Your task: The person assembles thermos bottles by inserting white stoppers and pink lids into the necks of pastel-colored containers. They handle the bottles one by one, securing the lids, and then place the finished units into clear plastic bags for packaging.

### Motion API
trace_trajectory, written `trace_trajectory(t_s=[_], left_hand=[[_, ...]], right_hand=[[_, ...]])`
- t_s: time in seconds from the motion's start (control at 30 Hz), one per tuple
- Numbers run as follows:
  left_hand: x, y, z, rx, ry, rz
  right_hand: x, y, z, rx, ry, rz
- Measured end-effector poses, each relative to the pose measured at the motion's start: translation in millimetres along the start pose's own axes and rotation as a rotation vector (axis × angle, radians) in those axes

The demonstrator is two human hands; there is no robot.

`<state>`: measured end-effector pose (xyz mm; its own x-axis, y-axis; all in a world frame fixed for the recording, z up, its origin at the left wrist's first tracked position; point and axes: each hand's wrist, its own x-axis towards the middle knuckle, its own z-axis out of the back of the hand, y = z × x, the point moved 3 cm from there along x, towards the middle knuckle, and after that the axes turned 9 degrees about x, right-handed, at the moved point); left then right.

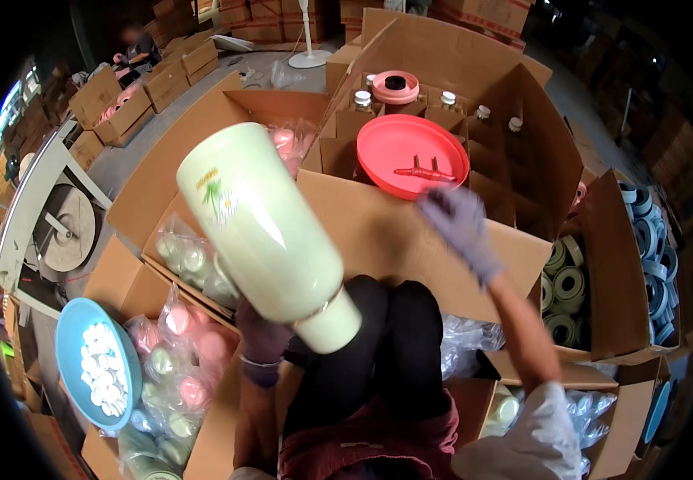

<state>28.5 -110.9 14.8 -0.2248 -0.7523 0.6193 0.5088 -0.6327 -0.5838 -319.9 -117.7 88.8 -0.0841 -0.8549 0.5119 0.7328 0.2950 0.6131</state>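
Note:
A pale green thermos flask [262,216] with a palm and flower print hangs tilted over my knees, its wide end up and left, its narrower end down toward my lap. My gloved left hand [265,334] grips it low on its left side; the flask hides part of the fingers. Further right, my gloved right hand [460,228] is beside the near rim of a pink round basin [382,144]. Motion smears its fingers, and I see nothing held in it. In the basin lies a red tool with short upright prongs [428,173].
A divided carton [474,152] under the basin holds glass bottles and a pink ring [395,88]. At left, a blue basin [66,344] holds white caps beside bagged pink and green parts [190,344]. Cartons of green rings [568,284] and blue rings [657,240] stand right. Another person sits far left.

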Motion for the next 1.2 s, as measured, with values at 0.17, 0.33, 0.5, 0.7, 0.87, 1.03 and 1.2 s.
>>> trace_trajectory(t_s=[0.17,0.33,0.5,0.7,0.87,1.03,1.2], left_hand=[[-58.2,63.0,-7.6,-0.875,-0.001,0.775],[-42.6,43.5,11.6,-0.436,0.241,0.565],[-17.5,52.4,-0.6,-0.118,0.433,0.160],[4.5,57.6,-30.7,-0.642,0.699,0.439],[6.2,36.5,-23.7,-0.630,0.695,0.466],[-3.6,17.9,0.6,-0.009,0.337,-0.065],[31.7,-37.2,20.4,0.017,0.094,-0.335]], right_hand=[[107.7,-122.7,-33.9,-0.696,0.454,-0.147],[93.4,-36.4,-14.2,0.291,0.221,-0.427],[0.9,94.4,6.9,0.257,0.505,0.651],[-47.4,135.9,23.2,-0.210,0.595,1.018],[-70.5,129.7,27.0,-0.259,0.669,0.832],[-98.9,81.1,11.7,0.372,0.458,0.014],[-159.3,57.6,3.2,0.889,0.279,-0.763]])
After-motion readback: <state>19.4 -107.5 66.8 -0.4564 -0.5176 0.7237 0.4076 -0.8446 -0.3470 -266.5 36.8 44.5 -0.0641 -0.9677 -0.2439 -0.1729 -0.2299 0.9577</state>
